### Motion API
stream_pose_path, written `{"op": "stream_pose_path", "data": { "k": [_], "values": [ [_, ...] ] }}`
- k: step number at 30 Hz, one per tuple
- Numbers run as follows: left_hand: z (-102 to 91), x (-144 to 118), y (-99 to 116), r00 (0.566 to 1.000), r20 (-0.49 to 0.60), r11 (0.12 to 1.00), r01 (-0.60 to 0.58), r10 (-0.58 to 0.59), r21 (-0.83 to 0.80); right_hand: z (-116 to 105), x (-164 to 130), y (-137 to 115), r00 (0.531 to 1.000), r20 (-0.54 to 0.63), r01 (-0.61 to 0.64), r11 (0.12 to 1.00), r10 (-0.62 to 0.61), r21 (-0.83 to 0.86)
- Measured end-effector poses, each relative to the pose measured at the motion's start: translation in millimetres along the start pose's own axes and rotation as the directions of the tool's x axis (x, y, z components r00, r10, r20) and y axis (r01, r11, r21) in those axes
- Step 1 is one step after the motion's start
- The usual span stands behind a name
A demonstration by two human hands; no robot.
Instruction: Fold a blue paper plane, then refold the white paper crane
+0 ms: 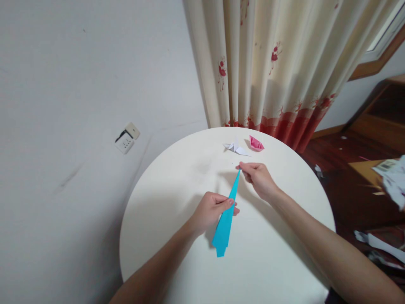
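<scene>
Left hand (212, 210) pinches the middle of the blue paper plane (227, 215), right hand (258, 177) pinches its nose; keep both grips firm while pressing the crease sharp

Home room, prob. living area: floral curtain (272, 67) by window, round white table (177, 177), wall socket (127, 138), wood floor (351, 190).

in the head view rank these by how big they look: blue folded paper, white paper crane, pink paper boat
1. blue folded paper, clearly the largest
2. white paper crane
3. pink paper boat
The crane and boat look close in size, and both lie farther from the camera, so their order is unsure.
</scene>
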State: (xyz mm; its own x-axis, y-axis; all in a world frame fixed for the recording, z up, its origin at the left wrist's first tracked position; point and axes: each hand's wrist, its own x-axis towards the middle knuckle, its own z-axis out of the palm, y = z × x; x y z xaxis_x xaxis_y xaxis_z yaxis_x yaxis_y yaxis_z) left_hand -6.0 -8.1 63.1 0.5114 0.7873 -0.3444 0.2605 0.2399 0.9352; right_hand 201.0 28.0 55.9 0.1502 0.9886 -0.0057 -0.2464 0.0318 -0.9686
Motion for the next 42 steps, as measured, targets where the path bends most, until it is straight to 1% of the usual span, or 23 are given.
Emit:
{"op": "stream_pose_path", "data": {
  "k": [2,4,5,7,9,10,11,13,15,19,21,24,26,28,29,31,32,33,35,36,38,39,42],
  "values": [
    [4.6,-3,3,1.000,0.025,1.000,0.000,-0.001,0.014,-20,16,-6,0.978,-0.199,0.070,0.995,-0.055,0.068],
    [5.9,-4,5,1.000,0.014,0.999,-0.016,0.016,0.030,-31,25,-8,0.953,-0.298,0.098,0.989,-0.062,0.108],
    [5.1,-4,5,1.000,-0.009,0.999,-0.027,0.027,0.032,-30,25,-8,0.963,-0.267,0.077,0.988,-0.039,0.132],
    [1.5,-1,4,0.997,-0.061,0.999,-0.046,0.048,0.028,-19,18,-4,0.997,-0.080,-0.003,0.988,0.015,0.152],
    [-2.3,1,2,0.993,-0.093,0.998,-0.063,0.065,0.026,0,3,1,0.988,0.143,-0.066,0.995,0.054,0.080],
    [-3.5,2,2,0.993,-0.098,0.997,-0.067,0.070,0.030,9,-4,3,0.977,0.205,-0.062,0.998,0.058,0.011],
    [-4.0,2,1,0.993,-0.098,0.997,-0.069,0.073,0.036,17,-11,5,0.968,0.244,-0.051,0.997,0.061,-0.049],
    [-3.0,2,1,0.993,-0.091,0.996,-0.074,0.079,0.053,27,-21,6,0.970,0.239,-0.026,0.995,0.047,-0.091],
    [-0.8,3,0,0.990,-0.086,0.993,-0.106,0.110,0.056,31,-27,6,0.971,0.234,-0.027,0.998,0.041,-0.062],
    [1.0,6,-1,0.970,-0.099,0.975,-0.218,0.222,0.049,36,-35,8,0.931,0.354,-0.094,0.996,0.085,0.007],
    [0.3,7,-2,0.967,-0.111,0.973,-0.226,0.231,0.050,40,-38,10,0.925,0.368,-0.108,0.994,0.096,0.011],
    [0.6,6,-2,0.978,-0.107,0.982,-0.186,0.182,-0.028,40,-37,12,0.941,0.327,-0.087,0.996,0.088,-0.018],
    [2.8,3,-2,0.987,-0.085,0.984,-0.144,0.135,-0.104,32,-29,8,0.962,0.267,-0.047,0.998,0.057,-0.042],
    [6.0,0,-3,0.994,-0.050,0.984,-0.105,0.099,-0.142,17,-17,1,0.988,0.153,-0.008,1.000,0.010,-0.016],
    [7.5,-1,-3,0.995,-0.035,0.985,-0.092,0.088,-0.148,9,-10,-3,0.999,0.049,0.016,0.999,-0.018,0.041],
    [9.3,-2,-2,0.997,-0.027,0.985,-0.081,0.078,-0.155,-4,1,-8,0.993,-0.104,0.063,0.991,-0.051,0.120],
    [9.4,-2,-2,0.996,-0.035,0.983,-0.083,0.078,-0.161,-8,4,-9,0.991,-0.128,0.054,0.989,-0.036,0.140],
    [8.8,-1,-1,0.995,-0.052,0.982,-0.090,0.082,-0.169,-8,5,-9,0.995,-0.096,0.015,0.989,-0.001,0.149],
    [6.2,0,0,0.991,-0.092,0.977,-0.111,0.096,-0.181,-2,0,-4,0.995,0.082,-0.073,0.990,0.063,0.117],
    [4.5,2,1,0.989,-0.107,0.976,-0.122,0.104,-0.180,5,-5,0,0.979,0.191,-0.092,0.993,0.077,0.073],
    [1.3,4,1,0.985,-0.123,0.977,-0.141,0.122,-0.162,20,-18,7,0.937,0.343,-0.062,0.997,0.072,-0.041],
    [0.2,5,1,0.983,-0.127,0.978,-0.149,0.131,-0.149,27,-24,10,0.919,0.385,-0.066,0.996,0.083,-0.058],
    [-0.9,7,-1,0.979,-0.128,0.978,-0.175,0.161,-0.109,40,-35,12,0.904,0.418,-0.095,0.995,0.088,-0.004]
  ]
}}
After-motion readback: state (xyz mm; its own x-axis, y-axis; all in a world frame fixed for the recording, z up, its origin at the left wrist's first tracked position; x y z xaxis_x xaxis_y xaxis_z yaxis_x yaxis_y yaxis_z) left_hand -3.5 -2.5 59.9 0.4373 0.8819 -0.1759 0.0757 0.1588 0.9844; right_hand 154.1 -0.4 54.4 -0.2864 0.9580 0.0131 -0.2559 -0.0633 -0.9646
